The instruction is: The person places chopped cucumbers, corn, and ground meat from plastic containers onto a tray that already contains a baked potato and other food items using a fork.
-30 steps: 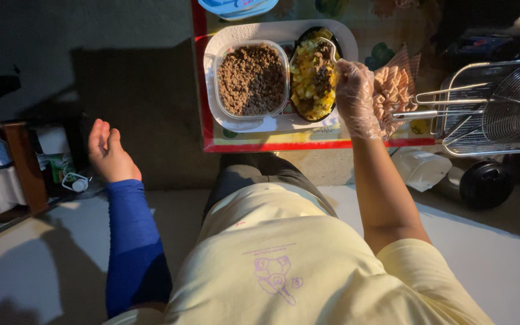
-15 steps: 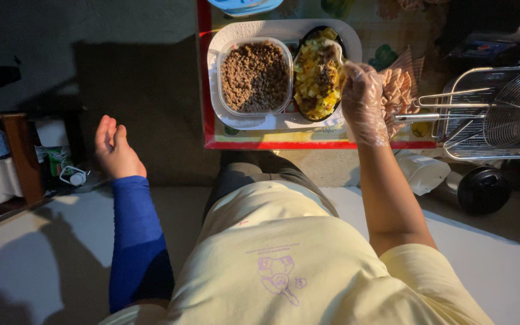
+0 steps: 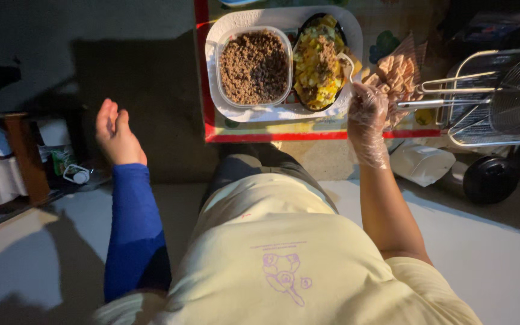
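My right hand (image 3: 368, 114), in a clear plastic glove, grips a white spoon (image 3: 348, 65) whose bowl rests at the right edge of a dark oval dish of yellow chopped filling (image 3: 316, 66). Next to that dish, on the left, stands a clear tub of brown minced meat (image 3: 254, 66). Both sit on a white tray (image 3: 224, 31) on a red-edged mat (image 3: 320, 131). My left hand (image 3: 114, 133), with a blue sleeve on the arm, hangs in the air to the left, palm turned up, fingers loosely apart and holding nothing.
A wire frying basket (image 3: 501, 96) with long metal handles lies at the right. Pale folded wrappers (image 3: 397, 72) lie beside the gloved hand. A white container (image 3: 421, 164) and a black round lid (image 3: 490, 178) sit on the floor at right. A wooden shelf (image 3: 25, 156) stands at left.
My right hand has drawn back toward me and slightly down, with the spoon now at the dish's right edge. The left hand stays raised in much the same place.
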